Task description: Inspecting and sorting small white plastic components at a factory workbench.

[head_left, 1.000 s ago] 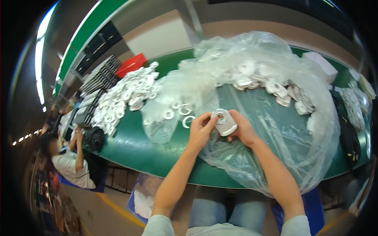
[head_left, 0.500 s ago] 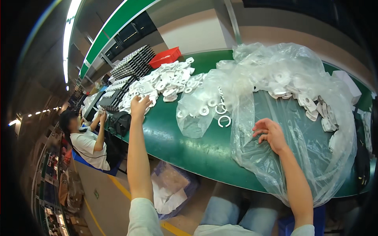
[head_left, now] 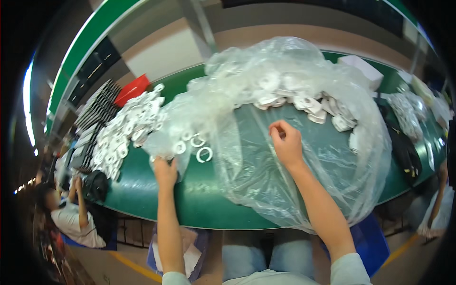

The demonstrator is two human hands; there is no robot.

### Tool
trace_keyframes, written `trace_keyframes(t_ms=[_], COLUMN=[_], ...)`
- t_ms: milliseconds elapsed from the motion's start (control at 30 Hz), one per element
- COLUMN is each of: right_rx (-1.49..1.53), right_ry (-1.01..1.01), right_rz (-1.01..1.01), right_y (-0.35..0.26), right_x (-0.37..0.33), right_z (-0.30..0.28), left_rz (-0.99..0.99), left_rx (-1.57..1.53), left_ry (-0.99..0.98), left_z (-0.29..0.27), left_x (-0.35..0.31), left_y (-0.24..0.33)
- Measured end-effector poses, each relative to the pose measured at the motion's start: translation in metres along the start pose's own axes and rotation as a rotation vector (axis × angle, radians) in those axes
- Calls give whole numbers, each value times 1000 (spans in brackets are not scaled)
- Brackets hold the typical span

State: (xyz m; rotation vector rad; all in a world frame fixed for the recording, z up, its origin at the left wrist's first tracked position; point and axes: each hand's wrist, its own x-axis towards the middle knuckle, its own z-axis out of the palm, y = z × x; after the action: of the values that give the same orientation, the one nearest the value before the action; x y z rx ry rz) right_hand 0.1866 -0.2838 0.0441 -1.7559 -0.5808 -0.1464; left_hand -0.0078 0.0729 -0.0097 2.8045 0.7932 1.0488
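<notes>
My left hand [head_left: 165, 174] is at the near edge of a small clear plastic bag [head_left: 156, 140] holding white rings, its fingers closed on the film. Just right of that bag, a white split ring [head_left: 204, 154] lies on the green table [head_left: 199, 197]. My right hand [head_left: 287, 143] is over a large clear plastic bag [head_left: 256, 164], with fingers curled and nothing visible in them. White flat pieces with holes [head_left: 308, 105] are heaped at the far side of the large bag, partly veiled by its film.
To the left are a pile of white parts [head_left: 126, 124], a red bin [head_left: 132, 90], stacked dark trays [head_left: 97, 107] and a black bag [head_left: 96, 185]. A co-worker [head_left: 78, 221] sits beyond. A white box [head_left: 362, 71] and a black item [head_left: 403, 152] are at right.
The view has swung right. My left hand has come from beside the heap of white parts to the small bag. My right hand has moved farther over the large bag and curled its fingers.
</notes>
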Motion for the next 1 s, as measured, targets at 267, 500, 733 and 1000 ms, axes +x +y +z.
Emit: trace_keyframes(t_ms=[267,500,733,1000], right_rx=[-893,-671,-566,-818], right_ry=[473,273,42,82], right_rz=[-207,-30,-85,32], right_y=[97,62,50,33], right_x=[34,22,23,18], right_z=[-90,-69,-73,-66], left_rz=[-33,-28,-200,344], left_rx=[-337,-376,-383,-632], left_ry=[-85,-26,448,272], left_z=[-13,-19,-62,-59], left_x=[1,-1,11,16], left_y=[46,34,65,219])
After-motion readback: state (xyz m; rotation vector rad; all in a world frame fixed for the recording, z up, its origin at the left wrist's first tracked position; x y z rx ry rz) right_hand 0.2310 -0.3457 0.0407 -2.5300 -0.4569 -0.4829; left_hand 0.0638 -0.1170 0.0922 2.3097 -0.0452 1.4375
